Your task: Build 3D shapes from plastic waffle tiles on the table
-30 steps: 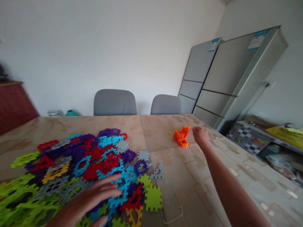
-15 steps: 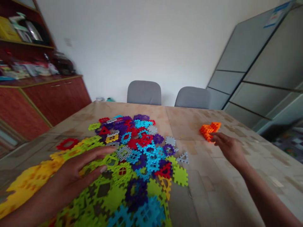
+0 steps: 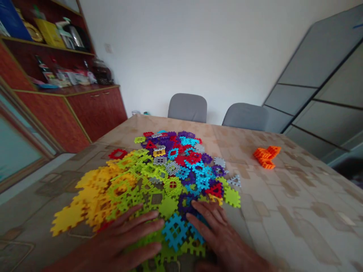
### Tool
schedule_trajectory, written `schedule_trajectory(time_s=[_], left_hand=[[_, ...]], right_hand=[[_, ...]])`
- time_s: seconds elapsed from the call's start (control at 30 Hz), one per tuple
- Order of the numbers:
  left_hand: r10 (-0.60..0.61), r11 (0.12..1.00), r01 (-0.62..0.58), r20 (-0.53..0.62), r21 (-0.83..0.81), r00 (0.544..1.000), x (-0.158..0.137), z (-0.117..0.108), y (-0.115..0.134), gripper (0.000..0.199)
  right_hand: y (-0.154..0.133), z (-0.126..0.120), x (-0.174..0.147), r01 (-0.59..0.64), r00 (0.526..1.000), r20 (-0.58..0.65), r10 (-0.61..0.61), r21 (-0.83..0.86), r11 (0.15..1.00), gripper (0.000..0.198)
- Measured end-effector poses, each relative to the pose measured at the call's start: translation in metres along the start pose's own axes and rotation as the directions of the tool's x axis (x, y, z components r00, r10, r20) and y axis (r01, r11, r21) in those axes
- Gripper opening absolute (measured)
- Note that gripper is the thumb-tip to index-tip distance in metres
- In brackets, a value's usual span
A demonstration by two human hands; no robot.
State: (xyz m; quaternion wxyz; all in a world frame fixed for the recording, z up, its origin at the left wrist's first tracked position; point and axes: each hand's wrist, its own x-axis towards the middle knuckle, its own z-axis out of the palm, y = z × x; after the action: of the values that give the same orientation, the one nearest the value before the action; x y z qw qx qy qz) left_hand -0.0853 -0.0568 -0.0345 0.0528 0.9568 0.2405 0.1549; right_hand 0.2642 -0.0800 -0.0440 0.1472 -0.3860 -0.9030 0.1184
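Observation:
A wide heap of plastic interlocking building pieces (image 3: 168, 206) in green, yellow, purple, blue, red and grey covers the middle of the table. Over its near left part lies my left hand (image 3: 124, 240), fingers spread and open above green pieces. My right hand (image 3: 219, 230) is at the near right edge of the heap, its fingers stretched out over purple and blue pieces. A blue window-shaped piece (image 3: 175, 231) shows between the two hands. Neither hand visibly grips a piece, though the ones under the palms are hidden. Orange pieces (image 3: 266, 156) sit together, apart from the heap, at the right.
The table (image 3: 286, 181) has a patterned cover. Two grey chairs (image 3: 187, 107) stand at its far side against the white wall. To the left is a red-brown cabinet (image 3: 98, 109) with a kettle, bottles and bags. Grey panelled doors (image 3: 306, 71) rise at the right.
My right hand has left the orange pieces and come to the heap's near edge. My left hand has moved closer and spread its fingers. The view has turned left.

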Motion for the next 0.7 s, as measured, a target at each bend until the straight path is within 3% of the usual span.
schedule_trajectory(time_s=[0.07,0.17,0.3,0.47,0.53,0.6,0.7], left_hand=[[0.102,0.994,-0.104,0.068,0.022,0.992,0.006,0.002,0.002,0.068],[0.108,0.985,-0.120,0.096,0.121,0.989,0.020,0.001,0.007,0.065],[0.109,0.956,-0.107,0.009,0.272,0.994,0.033,0.009,0.006,0.043],[0.112,0.954,-0.064,-0.150,0.292,0.982,0.035,0.019,-0.003,0.027],[0.119,0.959,-0.062,-0.194,0.275,0.974,0.036,0.018,-0.003,0.027],[0.091,0.973,-0.043,-0.207,0.227,0.974,0.037,0.014,-0.003,0.029],[0.019,0.987,0.011,-0.184,0.161,0.983,0.037,0.010,-0.001,0.030]], right_hand=[[-0.001,0.006,0.014,-0.022,1.000,0.006,0.022,-0.015,1.000,0.095],[0.000,0.012,0.036,-0.070,0.998,-0.009,0.069,-0.055,0.996,0.080],[-0.002,0.016,0.054,-0.088,0.995,-0.059,0.086,-0.037,0.995,0.065],[0.004,0.003,0.054,-0.013,0.988,-0.151,0.015,0.012,1.000,0.059],[0.018,-0.005,0.051,-0.048,0.969,-0.241,0.045,-0.009,0.999,0.049],[0.042,-0.012,0.046,-0.172,0.915,-0.377,0.147,-0.033,0.985,0.041],[0.087,-0.008,0.031,-0.435,0.738,-0.577,0.349,-0.011,0.901,0.042]])
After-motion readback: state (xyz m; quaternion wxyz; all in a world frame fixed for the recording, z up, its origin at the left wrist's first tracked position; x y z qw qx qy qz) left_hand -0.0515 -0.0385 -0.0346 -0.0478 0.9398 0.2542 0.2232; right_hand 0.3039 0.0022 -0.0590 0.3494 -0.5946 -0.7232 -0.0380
